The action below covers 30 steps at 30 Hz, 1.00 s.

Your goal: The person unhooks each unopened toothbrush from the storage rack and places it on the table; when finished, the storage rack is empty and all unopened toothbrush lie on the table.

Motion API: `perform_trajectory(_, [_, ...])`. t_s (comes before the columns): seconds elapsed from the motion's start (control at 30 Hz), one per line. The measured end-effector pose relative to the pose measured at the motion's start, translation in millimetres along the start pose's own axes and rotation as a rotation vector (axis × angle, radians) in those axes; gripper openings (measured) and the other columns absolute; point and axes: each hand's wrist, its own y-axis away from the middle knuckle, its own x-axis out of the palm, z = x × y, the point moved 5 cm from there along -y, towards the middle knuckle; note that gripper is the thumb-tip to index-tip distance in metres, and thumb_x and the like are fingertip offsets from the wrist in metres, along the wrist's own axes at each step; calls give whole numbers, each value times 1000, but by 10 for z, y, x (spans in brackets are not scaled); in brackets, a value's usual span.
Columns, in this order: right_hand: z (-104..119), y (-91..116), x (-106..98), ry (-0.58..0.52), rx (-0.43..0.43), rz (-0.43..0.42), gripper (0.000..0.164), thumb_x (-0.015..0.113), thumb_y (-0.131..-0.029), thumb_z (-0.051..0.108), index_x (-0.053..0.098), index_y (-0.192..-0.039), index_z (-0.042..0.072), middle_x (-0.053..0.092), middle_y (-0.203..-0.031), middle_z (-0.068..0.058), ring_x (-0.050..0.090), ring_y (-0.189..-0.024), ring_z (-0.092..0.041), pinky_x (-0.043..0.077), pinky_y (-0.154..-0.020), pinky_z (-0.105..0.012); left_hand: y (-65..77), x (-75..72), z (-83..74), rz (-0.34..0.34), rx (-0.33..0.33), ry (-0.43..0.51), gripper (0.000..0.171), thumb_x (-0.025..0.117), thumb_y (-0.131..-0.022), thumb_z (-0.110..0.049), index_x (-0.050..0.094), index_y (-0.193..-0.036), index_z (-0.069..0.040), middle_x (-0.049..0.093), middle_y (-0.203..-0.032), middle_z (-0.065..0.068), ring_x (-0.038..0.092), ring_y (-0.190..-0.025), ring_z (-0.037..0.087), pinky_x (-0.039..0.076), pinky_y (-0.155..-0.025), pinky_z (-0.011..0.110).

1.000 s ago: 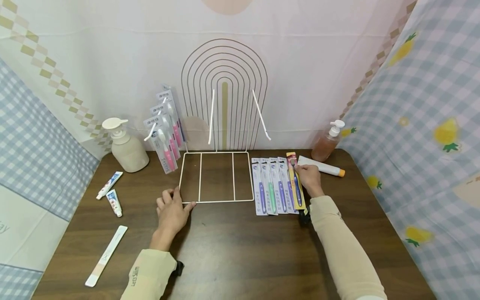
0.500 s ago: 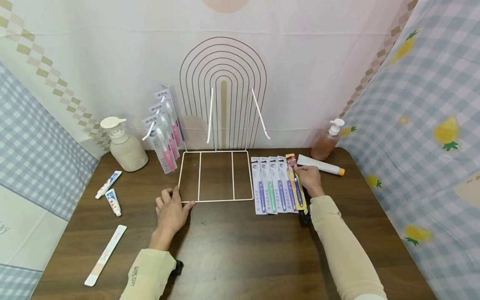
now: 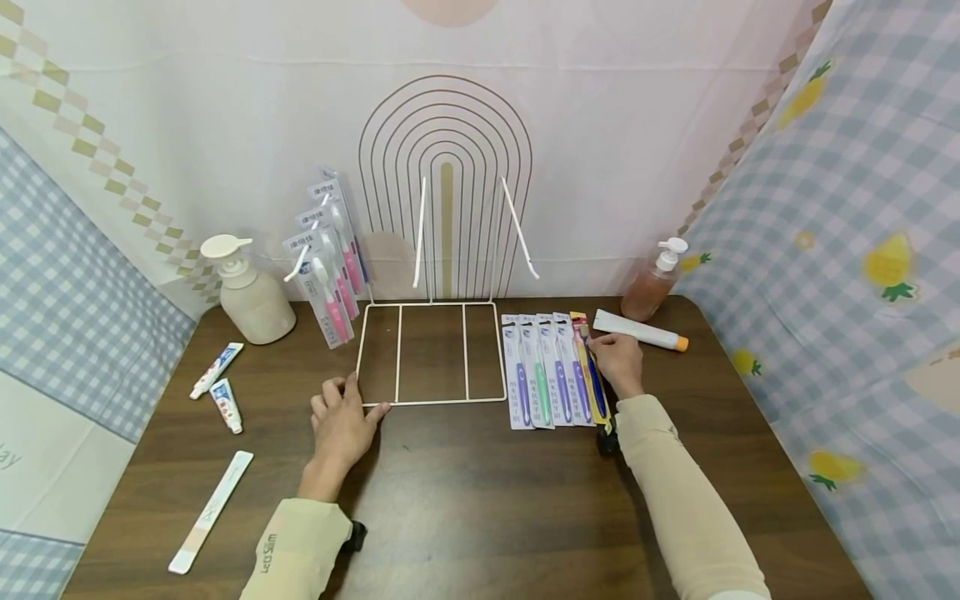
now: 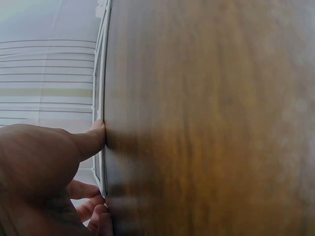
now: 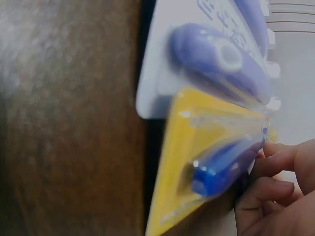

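At the front left corner of a white wire display rack, my left hand holds the base, thumb on the front rail and index finger at the side rail. In the left wrist view the thumb lies against the wire. My right hand pinches the right edge of a yellow-backed packaged toothbrush with a blue handle. That pack is tilted, its right edge raised. Beside it lies a row of several packaged toothbrushes with purple and green handles. Pink packaged toothbrushes hang on the rack's left hook.
A cream pump bottle stands back left, near two small toothpaste tubes. A long white packet lies front left. At the back right are an amber pump bottle and a white tube with an orange cap. Two bare hooks jut forward.
The yellow toothbrush pack has tipped up, its right edge rising in my right hand, so its face looks narrower. The left hand stays at the rack corner.
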Motion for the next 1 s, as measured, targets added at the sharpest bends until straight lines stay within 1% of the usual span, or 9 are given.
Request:
perform_trajectory(0.17, [-56, -70, 46, 4, -16, 4, 28, 80, -107, 37, 90, -107, 11, 84, -105, -10, 71, -85, -23, 54, -70, -34, 8, -4, 17, 1, -2, 1, 86, 72, -113, -32, 28, -174, 12, 29, -164, 37, 31, -140, 61, 32, -118, 73])
perform_trajectory(0.3, [215, 266, -60, 11, -20, -6, 33, 76, -108, 36, 88, -114, 6, 83, -109, -15, 71, -90, -29, 56, -77, -40, 4, -8, 25, -12, 4, 8, 85, 73, -113, -30, 30, -173, 12, 31, -163, 37, 31, -139, 61, 32, -117, 73])
perform_trajectory(0.37, [394, 478, -91, 33, -44, -25, 37, 70, -111, 36, 84, -123, 4, 82, -117, -19, 73, -100, -36, 57, -85, -48, 6, -7, 38, -21, 10, 14, 86, 74, -112, -29, 30, -173, 12, 31, -162, 38, 31, -138, 61, 32, -117, 73])
perform_trajectory(0.5, [743, 817, -7, 85, -210, -55, 39, 67, -113, 32, 79, -137, 4, 80, -127, -22, 75, -113, -44, 58, -96, -60, 12, -19, 61, -46, 25, 19, 85, 75, -110, -28, 33, -171, 14, 32, -161, 39, 32, -135, 62, 33, -113, 73])
perform_trajectory(0.63, [968, 1040, 315, 114, -525, 58, 44, 72, -110, 28, 75, -145, 0, 75, -124, -24, 73, -106, -40, 59, -93, -57, 21, -39, 71, -48, 18, 20, 84, 75, -111, -28, 33, -171, 14, 33, -161, 39, 33, -135, 62, 34, -113, 73])
perform_trajectory(0.73, [1025, 1190, 582, 206, -703, 157, 53, 77, -109, 37, 74, -148, 1, 72, -124, -19, 71, -98, -30, 61, -89, -52, 20, -47, 63, -38, 8, 19, 83, 73, -112, -29, 33, -172, 12, 33, -162, 38, 33, -137, 61, 34, -115, 73])
perform_trajectory(0.8, [1076, 1329, 678, 266, -734, 220, 59, 80, -107, 41, 72, -152, 3, 70, -128, -17, 70, -96, -26, 62, -90, -52, 14, -39, 60, -24, 5, 12, 84, 72, -113, -31, 31, -173, 11, 32, -163, 36, 32, -137, 60, 34, -116, 73])
perform_trajectory(0.93, [1236, 1678, 664, 350, -691, 326, 72, 86, -104, 41, 65, -159, -1, 66, -132, -20, 65, -88, -27, 60, -82, -52, -5, -10, 48, -33, 24, 26, 84, 74, -112, -31, 33, -172, 11, 33, -162, 36, 33, -134, 60, 34, -114, 73])
perform_trajectory(1.0, [1169, 1677, 726, 383, -703, 317, 75, 85, -104, 47, 66, -158, -2, 65, -128, -20, 62, -85, -27, 56, -78, -48, -16, 5, 40, -38, 34, 30, 85, 75, -111, -31, 34, -172, 12, 34, -161, 37, 33, -133, 60, 34, -113, 72])
